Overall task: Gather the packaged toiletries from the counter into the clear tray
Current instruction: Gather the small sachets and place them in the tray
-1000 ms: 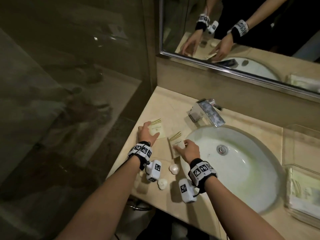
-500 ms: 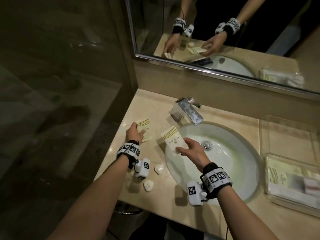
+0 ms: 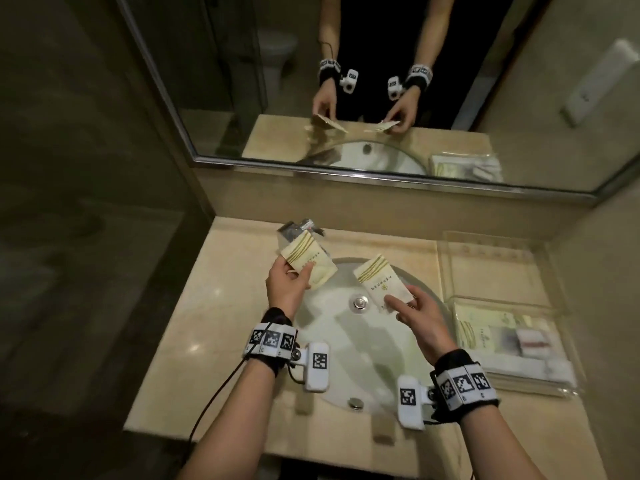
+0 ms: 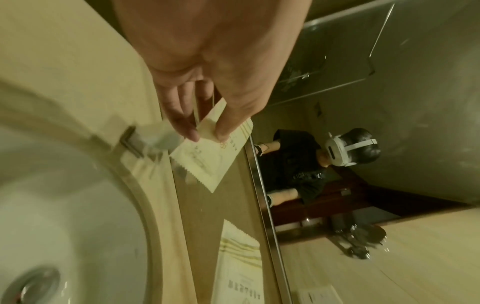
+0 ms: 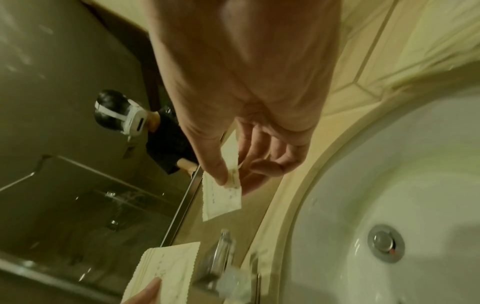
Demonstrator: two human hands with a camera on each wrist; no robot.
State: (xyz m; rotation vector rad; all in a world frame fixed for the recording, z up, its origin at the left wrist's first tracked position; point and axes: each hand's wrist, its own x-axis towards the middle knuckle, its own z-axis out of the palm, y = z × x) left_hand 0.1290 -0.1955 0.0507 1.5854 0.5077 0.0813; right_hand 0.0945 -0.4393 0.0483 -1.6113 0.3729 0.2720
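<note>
Two cream sachets with gold stripes are held up over the sink. My left hand (image 3: pixel 298 271) pinches one sachet (image 3: pixel 308 259) by its near edge, in front of the faucet; the left wrist view shows thumb and fingers (image 4: pixel 205 136) on that sachet (image 4: pixel 207 162). My right hand (image 3: pixel 401 297) pinches the second sachet (image 3: pixel 379 282) above the drain, which the right wrist view shows as thumb and fingers (image 5: pixel 231 179) holding its corner (image 5: pixel 221 203). The clear tray (image 3: pixel 446 265) stands on the counter to the right; its near part holds several packaged items (image 3: pixel 485 336).
A white oval sink (image 3: pixel 363 348) fills the middle of the beige counter (image 3: pixel 225 306), with a chrome faucet (image 3: pixel 298 228) behind it. A wall mirror (image 3: pixel 381 81) runs along the back and a glass partition closes the left side.
Both hands have lifted their sachets off the counter's left part and carried them rightward over the sink. My view has swung right, bringing the tray closer.
</note>
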